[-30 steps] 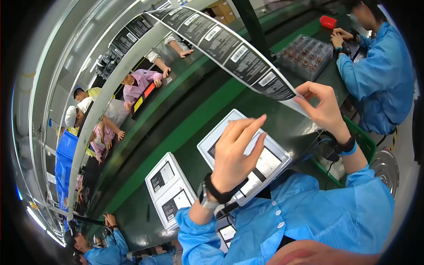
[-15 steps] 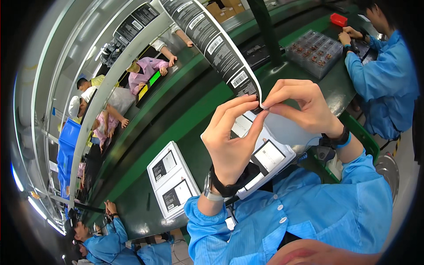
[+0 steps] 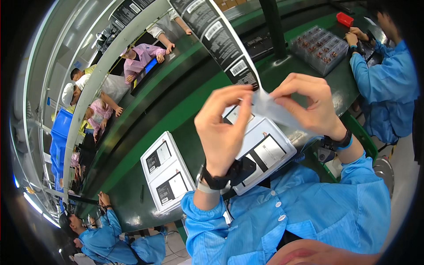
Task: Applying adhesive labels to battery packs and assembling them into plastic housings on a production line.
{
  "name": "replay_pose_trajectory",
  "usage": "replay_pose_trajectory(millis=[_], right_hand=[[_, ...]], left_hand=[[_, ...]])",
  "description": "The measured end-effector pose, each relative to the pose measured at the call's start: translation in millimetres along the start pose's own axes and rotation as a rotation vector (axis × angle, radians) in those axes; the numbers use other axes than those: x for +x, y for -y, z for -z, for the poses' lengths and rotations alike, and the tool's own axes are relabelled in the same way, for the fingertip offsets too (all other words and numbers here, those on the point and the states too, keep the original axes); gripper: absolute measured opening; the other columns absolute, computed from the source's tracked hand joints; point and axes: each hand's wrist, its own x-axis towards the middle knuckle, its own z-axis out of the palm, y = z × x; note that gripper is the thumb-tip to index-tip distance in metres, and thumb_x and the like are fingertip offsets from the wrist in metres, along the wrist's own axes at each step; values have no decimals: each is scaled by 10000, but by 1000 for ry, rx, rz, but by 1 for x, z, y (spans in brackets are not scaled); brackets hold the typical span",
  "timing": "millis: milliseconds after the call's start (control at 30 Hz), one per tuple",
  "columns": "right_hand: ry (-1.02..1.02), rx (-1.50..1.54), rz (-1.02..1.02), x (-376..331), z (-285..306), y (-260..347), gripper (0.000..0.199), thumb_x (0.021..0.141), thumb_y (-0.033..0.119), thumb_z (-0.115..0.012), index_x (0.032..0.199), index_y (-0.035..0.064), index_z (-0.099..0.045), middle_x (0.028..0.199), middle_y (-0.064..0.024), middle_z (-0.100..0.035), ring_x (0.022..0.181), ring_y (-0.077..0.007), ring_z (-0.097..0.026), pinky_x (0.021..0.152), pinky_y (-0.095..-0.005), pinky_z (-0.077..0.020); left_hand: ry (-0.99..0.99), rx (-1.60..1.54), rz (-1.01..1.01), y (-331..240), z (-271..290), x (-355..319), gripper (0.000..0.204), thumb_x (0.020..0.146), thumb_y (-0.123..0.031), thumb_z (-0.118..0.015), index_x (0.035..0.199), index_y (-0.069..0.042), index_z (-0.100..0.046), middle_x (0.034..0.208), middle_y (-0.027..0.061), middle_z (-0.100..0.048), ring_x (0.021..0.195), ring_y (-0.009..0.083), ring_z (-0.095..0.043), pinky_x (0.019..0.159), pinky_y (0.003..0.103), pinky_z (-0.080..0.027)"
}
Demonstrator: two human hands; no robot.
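A long strip of black labels [image 3: 218, 37] with white barcode patches hangs from above. At its lower end, the thumb and forefinger of my left hand [image 3: 223, 130] close on the edge of the lowest label, slightly blurred. My right hand [image 3: 307, 104] pinches the translucent backing paper [image 3: 267, 106], which bends away from the strip and trails below the fingers. Beneath both hands lies a white tray [image 3: 286, 153] holding black-and-white cards or boxes, partly hidden by my left hand and wrist. A second white tray [image 3: 171, 173] with similar black-and-white pieces lies to the left.
On the green bench at far right stands a clear compartment tray [image 3: 320, 51] of small copper-coloured parts, near a red bin [image 3: 344, 19]. Co-workers sit at right [image 3: 384, 79], lower left and across the line. A dark post [image 3: 274, 28] rises behind the strip; a pale rail [image 3: 95, 70] crosses at left.
My hands have moved apart a little, the left one leftward and down. More of the translucent backing now shows between them, pulled away from the label strip.
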Motion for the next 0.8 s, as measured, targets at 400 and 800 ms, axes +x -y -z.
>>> replay_pose_trajectory(millis=[400, 800], right_hand=[[-393, -677, 2, -37, 37, -8, 302, 874, -58, -682, 1172, -9, -679, 1179, -121, -685, 965, -168, -644, 830, -280, -497], [435, 1008, -769, -67, -105, -18, 222, 1028, 127, -632, 1189, -22, -667, 1020, -53, -690, 910, -100, -625, 808, -264, -513]], left_hand=[[-118, 214, -28, 38, 88, 5, 330, 905, -43, -763, 1220, -4, -670, 1260, 118, -680, 1074, 192, -658, 874, 307, -539], [165, 375, -196, 25, 103, -41, 839, 597, -479, -835, 1258, 3, -648, 1290, 162, -679, 1128, 288, -663, 889, 367, -545]])
